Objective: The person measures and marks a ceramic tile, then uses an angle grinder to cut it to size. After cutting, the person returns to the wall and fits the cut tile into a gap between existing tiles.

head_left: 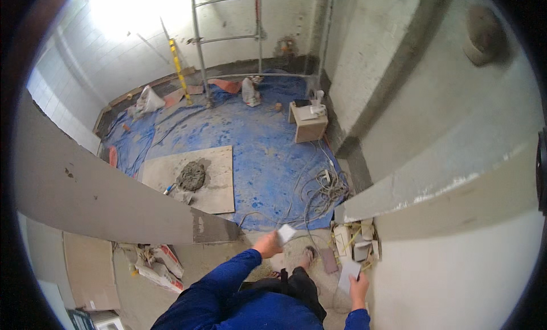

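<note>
While the person stands at the wall opening in dark blue sleeves, the two hands are well apart, each closed on something flat. The left hand (269,245) grips a small white piece (286,233), four-cornered and smooth; the right hand (358,287), lower and off to the side, pinches a longer white piece (348,275) by its edge. I can't tell whether they are tile or card.

By the feet lies a dull reddish slab (329,261), with pale, hard-edged offcuts (360,251) heaped against the right wall. A loose grey cable (326,188) tangles beyond and trails across the opening, right in the walking path. Past it spreads a crumpled blue tarp (262,159), smeared with grey, carrying a flat board (219,196) with a lumpy wet-looking grey mound (192,176).

A box-like stand (311,130) sits near the right wall; a tubular metal frame (228,38) blocks part of the far wall, beside a yellow bar (178,65) leaning upright. Crumpled paper sacks (163,268) lie behind the thick left wall (114,179).
</note>
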The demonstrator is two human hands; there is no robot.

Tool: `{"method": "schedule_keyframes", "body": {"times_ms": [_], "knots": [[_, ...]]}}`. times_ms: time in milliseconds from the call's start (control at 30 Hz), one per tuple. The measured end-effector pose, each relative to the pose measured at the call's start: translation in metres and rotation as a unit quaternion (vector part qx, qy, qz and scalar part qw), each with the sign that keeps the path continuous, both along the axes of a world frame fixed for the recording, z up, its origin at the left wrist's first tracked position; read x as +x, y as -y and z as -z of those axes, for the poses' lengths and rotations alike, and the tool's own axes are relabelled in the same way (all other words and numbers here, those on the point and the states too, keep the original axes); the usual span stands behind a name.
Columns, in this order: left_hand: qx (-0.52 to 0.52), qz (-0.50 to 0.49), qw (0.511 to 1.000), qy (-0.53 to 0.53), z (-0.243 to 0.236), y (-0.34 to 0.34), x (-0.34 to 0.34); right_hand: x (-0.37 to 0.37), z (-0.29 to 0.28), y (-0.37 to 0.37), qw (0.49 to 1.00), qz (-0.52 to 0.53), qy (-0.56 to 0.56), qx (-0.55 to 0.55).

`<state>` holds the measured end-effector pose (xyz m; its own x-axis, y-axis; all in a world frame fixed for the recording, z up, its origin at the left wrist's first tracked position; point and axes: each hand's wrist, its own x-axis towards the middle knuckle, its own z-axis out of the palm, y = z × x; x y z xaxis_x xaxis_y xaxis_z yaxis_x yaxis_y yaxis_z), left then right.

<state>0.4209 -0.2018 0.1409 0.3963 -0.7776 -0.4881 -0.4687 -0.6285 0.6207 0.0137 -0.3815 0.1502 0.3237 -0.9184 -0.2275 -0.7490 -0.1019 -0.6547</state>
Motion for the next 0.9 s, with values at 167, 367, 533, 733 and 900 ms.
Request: {"method": "schedule_keyframes", "body": {"times_ms": [167, 367, 533, 733, 900], "knots": [[0.328, -0.02, 0.943, -0.06, 0.048, -0.064, 0.086, -0.082, 0.077, 0.008, 0.952, -0.035, -0.245, 0.182], [0.309, -0.277, 0.907, -0.069, 0.055, -0.1, 0.102, 0.027, 0.085, 0.12, 0.916, -0.083, -0.25, 0.301], [0.195, -0.316, 0.921, -0.117, 0.08, -0.082, 0.148, 0.203, 0.062, 0.221, 0.923, -0.196, -0.196, 0.265], [0.153, -0.405, 0.897, -0.085, 0.149, -0.038, 0.312, 0.394, 0.055, 0.303, 0.895, -0.342, -0.18, 0.222], [0.151, -0.419, 0.895, -0.023, 0.126, -0.018, 0.503, 0.606, 0.065, 0.325, 0.903, -0.375, -0.162, 0.136]]}}
